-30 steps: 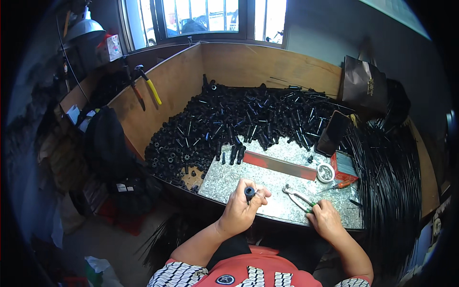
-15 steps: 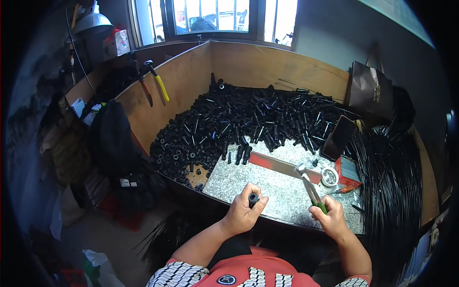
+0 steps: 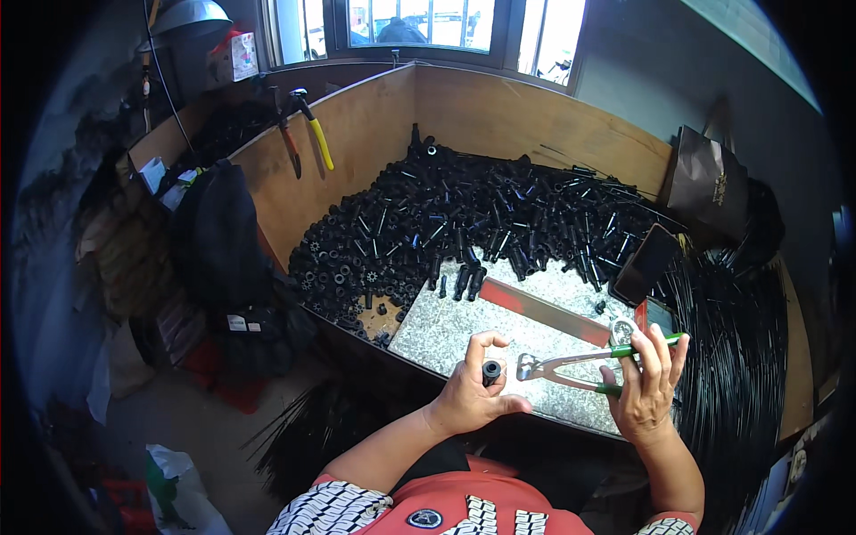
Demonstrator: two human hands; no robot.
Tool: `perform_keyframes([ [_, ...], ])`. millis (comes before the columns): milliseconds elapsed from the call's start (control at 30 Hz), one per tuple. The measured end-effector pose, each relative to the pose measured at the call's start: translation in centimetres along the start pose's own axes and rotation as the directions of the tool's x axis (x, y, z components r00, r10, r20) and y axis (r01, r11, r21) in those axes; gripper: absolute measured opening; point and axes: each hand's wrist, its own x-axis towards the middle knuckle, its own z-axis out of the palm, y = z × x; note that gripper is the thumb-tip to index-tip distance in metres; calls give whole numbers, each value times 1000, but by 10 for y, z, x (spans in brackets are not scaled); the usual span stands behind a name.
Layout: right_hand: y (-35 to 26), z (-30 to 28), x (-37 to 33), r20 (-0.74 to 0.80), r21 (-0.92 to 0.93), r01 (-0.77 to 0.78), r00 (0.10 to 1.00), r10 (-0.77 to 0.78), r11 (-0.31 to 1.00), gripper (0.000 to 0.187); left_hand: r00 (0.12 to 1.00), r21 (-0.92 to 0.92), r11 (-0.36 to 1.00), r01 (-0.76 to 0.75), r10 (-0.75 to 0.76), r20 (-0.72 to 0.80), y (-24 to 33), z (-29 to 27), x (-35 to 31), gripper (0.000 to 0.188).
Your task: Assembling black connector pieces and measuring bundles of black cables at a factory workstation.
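My left hand [image 3: 465,401] is curled around a short black cylindrical part [image 3: 490,372] with a round hole in its end; the thumb and index finger stand away from it. In my right hand [image 3: 648,397] are end-cutting pincers [image 3: 562,366] with green handles. Their handles are spread apart, and their metal jaws point left, close to the black part. I cannot tell whether the jaws touch it. Both hands are above the near edge of a speckled grey board [image 3: 428,336].
A large heap of black parts [image 3: 499,205] fills the wooden-walled bench [image 3: 535,107]. A flat red-and-grey bar [image 3: 544,312], a round white container [image 3: 622,332] and a dark phone [image 3: 646,263] lie toward the right. Beyond them hang black rods [image 3: 731,357]. Yellow-handled pincers [image 3: 314,134] hang on the left wall.
The pincers have swung from upright to pointing left, with their handles now spread. My right-hand fingers have opened out. My left thumb and index finger have loosened from the black part.
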Motion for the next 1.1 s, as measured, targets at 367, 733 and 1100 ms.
perform_keyframes([
  [367,-3,-2,-6,53,79,-25,998,21,997,32,998,-13,999,-45,45,-40,-8,12,4,60],
  [733,0,-4,-11,20,71,-2,1000,1,998,29,1000,25,1000,-10,10,-25,0,21,5,55],
  [1100,-3,-10,-15,34,149,8,999,-14,989,27,992,73,997,-3,13,-129,-3,25,6,37],
])
